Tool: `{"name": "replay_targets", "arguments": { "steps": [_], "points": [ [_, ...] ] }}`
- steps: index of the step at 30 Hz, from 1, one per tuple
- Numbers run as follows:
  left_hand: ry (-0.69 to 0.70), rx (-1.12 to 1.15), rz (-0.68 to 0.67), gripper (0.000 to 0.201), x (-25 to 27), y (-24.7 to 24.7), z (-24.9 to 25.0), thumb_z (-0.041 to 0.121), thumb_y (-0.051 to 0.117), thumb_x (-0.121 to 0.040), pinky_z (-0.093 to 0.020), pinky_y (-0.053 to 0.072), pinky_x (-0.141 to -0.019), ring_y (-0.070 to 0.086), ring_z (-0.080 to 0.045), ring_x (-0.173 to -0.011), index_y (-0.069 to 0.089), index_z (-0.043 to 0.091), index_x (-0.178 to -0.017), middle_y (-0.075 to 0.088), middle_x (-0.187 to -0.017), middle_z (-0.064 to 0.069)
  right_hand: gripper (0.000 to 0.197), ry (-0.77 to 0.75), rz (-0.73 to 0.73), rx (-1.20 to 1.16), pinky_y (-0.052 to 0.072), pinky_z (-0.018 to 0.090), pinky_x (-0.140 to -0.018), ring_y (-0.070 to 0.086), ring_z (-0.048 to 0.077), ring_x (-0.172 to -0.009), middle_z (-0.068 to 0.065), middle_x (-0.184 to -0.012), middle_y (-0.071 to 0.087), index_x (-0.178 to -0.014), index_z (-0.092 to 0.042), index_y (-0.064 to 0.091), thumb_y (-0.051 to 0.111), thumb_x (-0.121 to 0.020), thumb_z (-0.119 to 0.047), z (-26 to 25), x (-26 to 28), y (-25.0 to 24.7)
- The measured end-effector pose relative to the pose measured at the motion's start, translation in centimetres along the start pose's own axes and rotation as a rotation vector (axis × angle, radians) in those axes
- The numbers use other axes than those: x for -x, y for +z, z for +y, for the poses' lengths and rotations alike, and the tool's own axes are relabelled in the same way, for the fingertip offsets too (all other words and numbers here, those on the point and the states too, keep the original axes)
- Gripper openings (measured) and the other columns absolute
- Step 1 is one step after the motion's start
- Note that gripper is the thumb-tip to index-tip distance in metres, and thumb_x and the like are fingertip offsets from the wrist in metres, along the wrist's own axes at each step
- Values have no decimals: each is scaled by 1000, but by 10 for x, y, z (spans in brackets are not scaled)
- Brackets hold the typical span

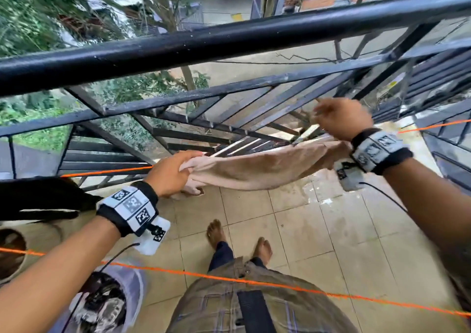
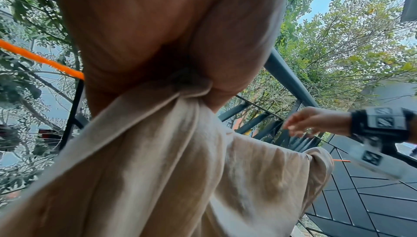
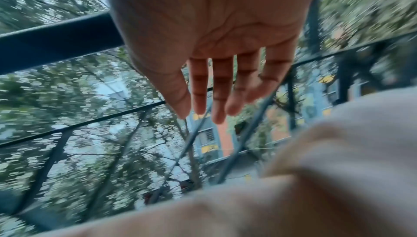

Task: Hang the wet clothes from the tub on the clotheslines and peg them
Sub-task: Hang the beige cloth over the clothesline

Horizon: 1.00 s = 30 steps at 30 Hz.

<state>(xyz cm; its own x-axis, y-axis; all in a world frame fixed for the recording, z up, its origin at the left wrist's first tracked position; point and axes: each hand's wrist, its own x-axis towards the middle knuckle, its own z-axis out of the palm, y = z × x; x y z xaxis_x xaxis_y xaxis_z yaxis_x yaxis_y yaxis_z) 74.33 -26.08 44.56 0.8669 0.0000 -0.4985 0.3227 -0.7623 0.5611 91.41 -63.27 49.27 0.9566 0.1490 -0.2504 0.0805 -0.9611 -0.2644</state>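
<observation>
Draping over the far orange clothesline [image 1: 109,171], a beige wet garment [image 1: 257,169] hangs between both hands beside the black balcony railing [image 1: 229,39]. The left hand [image 1: 169,173] grips its bunched end; the right hand [image 1: 341,118] hovers just above its other end, fingers [image 3: 220,87] straight, holding nothing. A second orange clothesline [image 1: 254,281] crosses nearer the person's bare feet [image 1: 216,233].
</observation>
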Motion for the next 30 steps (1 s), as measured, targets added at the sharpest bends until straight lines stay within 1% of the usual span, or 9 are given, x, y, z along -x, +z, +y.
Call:
{"name": "replay_targets", "arguments": {
  "steps": [3,7,10,14,18,21,25,28,30],
  "points": [
    [-32,21,-24,46,-1,0,1,8,50,-97,-33,42,-96,52,-28,-125,53,33,-136,59,-135,-4,35,135,163,-54,52,40,-78,65,32,-90,5,-88,69,-101,-23,71,62,-76,-47,71,27,-22],
    [-83,75,-32,42,-3,3,3,4,48,-98,-27,38,-80,55,-24,-109,52,24,-135,56,-130,-6,51,273,162,-86,52,44,-80,63,37,-91,13,-90,66,-110,-18,66,67,-74,-54,132,46,-17],
    [-102,90,-13,42,-6,5,4,2,50,-97,-26,35,-79,51,-20,-104,53,19,-136,56,-129,-7,68,287,101,-170,55,45,-81,66,29,-88,5,-92,67,-114,-24,62,63,-65,-70,152,45,5],
    [-107,100,32,39,-10,7,5,-3,52,-95,-19,31,-82,50,-18,-113,55,10,-132,58,-125,-8,57,307,58,-237,52,41,-88,63,23,-96,1,-105,67,-120,-26,55,78,-75,-50,132,47,33],
    [-96,112,21,33,-7,0,8,-3,53,-94,-26,37,-83,56,-24,-110,59,17,-119,62,-116,-6,27,246,153,-215,48,39,-82,65,31,-99,3,-101,70,-109,-21,57,67,-88,-34,126,52,40],
    [-97,96,6,41,0,-3,7,-8,52,-90,-38,43,-95,58,-31,-111,60,27,-109,65,-114,-8,18,159,151,-104,46,38,-76,65,34,-95,3,-94,70,-104,-22,61,60,-92,-35,132,51,14],
    [-104,139,65,30,11,-2,10,3,54,-96,-32,38,-89,54,-23,-109,59,25,-114,62,-117,-6,28,44,326,1,51,45,-80,67,40,-94,17,-92,72,-104,-14,67,63,-90,-37,141,29,-57],
    [-90,190,56,29,18,0,13,3,53,-97,-28,39,-82,53,-21,-109,59,28,-110,61,-116,-5,57,139,499,71,59,45,-79,70,36,-90,13,-89,73,-105,-25,65,43,-84,-74,170,-26,-107],
    [-87,241,57,34,23,2,13,4,53,-98,-29,41,-83,53,-20,-108,57,37,-101,61,-115,-3,60,189,543,-31,59,33,-77,72,25,-85,9,-91,73,-100,-33,65,37,-77,-81,178,-55,-125]
  ]
}}
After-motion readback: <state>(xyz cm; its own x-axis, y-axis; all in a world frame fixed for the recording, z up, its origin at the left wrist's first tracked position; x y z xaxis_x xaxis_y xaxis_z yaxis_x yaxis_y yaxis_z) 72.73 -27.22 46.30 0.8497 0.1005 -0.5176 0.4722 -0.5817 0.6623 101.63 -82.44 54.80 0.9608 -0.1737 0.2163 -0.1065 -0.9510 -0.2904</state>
